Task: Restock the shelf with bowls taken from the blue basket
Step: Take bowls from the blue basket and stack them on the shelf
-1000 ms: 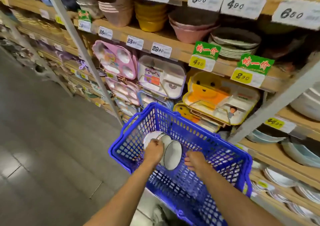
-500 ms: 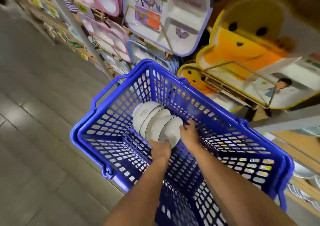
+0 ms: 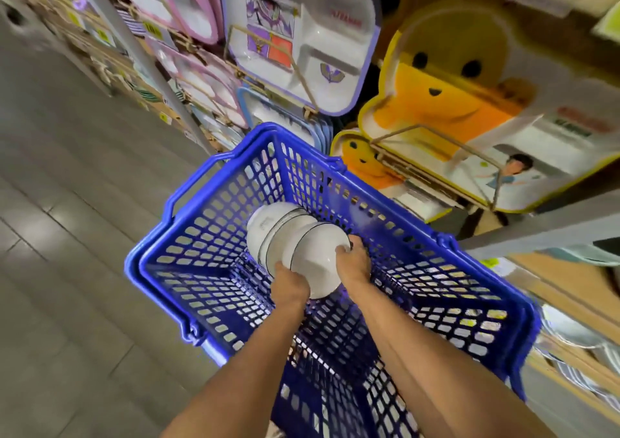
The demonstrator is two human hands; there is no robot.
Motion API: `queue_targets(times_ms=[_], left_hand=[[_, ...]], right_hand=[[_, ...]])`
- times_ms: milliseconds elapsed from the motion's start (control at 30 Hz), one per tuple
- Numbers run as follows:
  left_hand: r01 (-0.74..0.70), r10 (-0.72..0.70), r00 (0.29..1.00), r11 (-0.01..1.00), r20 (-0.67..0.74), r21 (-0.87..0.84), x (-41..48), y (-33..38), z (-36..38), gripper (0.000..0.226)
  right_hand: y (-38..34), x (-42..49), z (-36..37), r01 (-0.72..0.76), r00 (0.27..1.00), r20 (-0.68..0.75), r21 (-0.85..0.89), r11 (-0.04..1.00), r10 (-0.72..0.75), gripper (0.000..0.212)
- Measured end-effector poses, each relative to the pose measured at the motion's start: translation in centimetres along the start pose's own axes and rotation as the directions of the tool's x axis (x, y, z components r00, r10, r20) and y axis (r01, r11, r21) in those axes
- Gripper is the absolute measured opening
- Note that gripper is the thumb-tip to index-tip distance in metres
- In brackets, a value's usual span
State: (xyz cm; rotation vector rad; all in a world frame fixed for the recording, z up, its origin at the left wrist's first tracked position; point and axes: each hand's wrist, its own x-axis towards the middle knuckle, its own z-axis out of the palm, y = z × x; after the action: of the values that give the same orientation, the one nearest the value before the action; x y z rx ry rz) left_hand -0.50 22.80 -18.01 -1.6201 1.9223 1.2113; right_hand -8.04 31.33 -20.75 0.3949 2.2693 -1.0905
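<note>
**Left grip** (image 3: 290, 281): bare forearm reaches in from the lower edge, back of the hand upward. Fingers curl under the near, lower edge of the bowl stack; grasping it.

**Right grip** (image 3: 354, 263): bare forearm runs in alongside the left. Thumb lies on the right rim of the nearest bowl and the fingers wrap behind it; grasping the same stack.

**Bowls** (image 3: 285, 233): nested white bowls with thin dark rim lines, lying on their side as one stack. Bases point away from the person, openings toward them. Located inside the blue basket (image 3: 151, 253), between the two grips and toward its far wall. Whether the stack rests on the basket floor or is held clear of it cannot be told.

**Shelf**: child trays stand on wire stands behind the basket, a white and purple tray (image 3: 302, 38) and a yellow bear tray (image 3: 446, 102).

**Floor** (image 3: 67, 236): grey tiles, left of the basket.

**Change**: one second ago the right grip hung apart from the bowls and the left sat on top of them. Half a second ago both were on the stack, as now. The view has since drawn closer, and the price tags and upper boards are out of sight.
</note>
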Motion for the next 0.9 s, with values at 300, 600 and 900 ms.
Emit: queue_targets(times_ms=[300, 600, 900], left_hand=[[-0.213, 0.256, 0.948, 0.951, 0.189, -0.224, -6.6, 2.9, -6.9, 0.055], [-0.217, 0.309, 0.885, 0.936, 0.349, -0.278, -13.9, 5.9, -15.8, 0.035], [-0.389, 0.478, 0.81, 0.872, 0.34, -0.297, -20.8, 9.1, -21.6, 0.022]], right_hand=[[-4.1, -5.1, -7.4, 0.187, 0.98, 0.031, 0.155, 0.97, -0.194, 0.016], [-10.1, -13.1, -12.8, 0.066, 0.96, 0.158, 0.671, 0.738, -0.229, 0.04], [-14.2, -22.4, -18.2, 0.141, 0.94, 0.055, 0.835, 0.532, -0.335, 0.022]])
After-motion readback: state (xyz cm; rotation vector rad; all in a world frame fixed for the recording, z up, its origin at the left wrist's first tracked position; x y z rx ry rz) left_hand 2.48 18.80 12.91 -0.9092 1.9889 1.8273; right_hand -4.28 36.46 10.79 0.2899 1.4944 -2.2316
